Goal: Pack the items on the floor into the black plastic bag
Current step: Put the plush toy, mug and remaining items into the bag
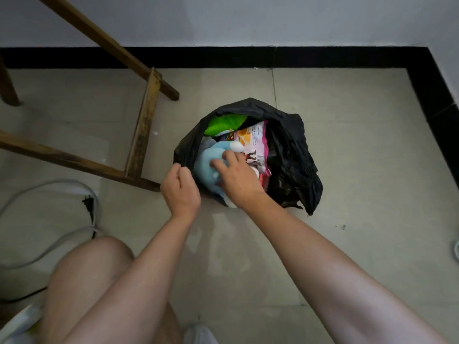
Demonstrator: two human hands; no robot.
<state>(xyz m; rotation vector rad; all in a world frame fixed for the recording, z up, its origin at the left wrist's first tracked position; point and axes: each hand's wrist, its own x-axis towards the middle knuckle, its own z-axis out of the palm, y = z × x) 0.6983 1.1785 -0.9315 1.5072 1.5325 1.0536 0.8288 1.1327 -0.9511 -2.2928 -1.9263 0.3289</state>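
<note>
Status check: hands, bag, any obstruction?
Left hand gripping black bag rim. Right hand pressing blue plush toy into bag. Snack packets inside. Nothing obstructing.

From my seat the feed looks dim and flat, with soft indoor light and no glare. I see only faint shadows on the floor tiles (347, 145) under the forearms at lower centre. The black plastic bag (293, 155) swallows detail in its folds. Wide-angle bending bows the black baseboard (223, 57) toward the upper right, and the lower corners go soft and smeared.
</note>
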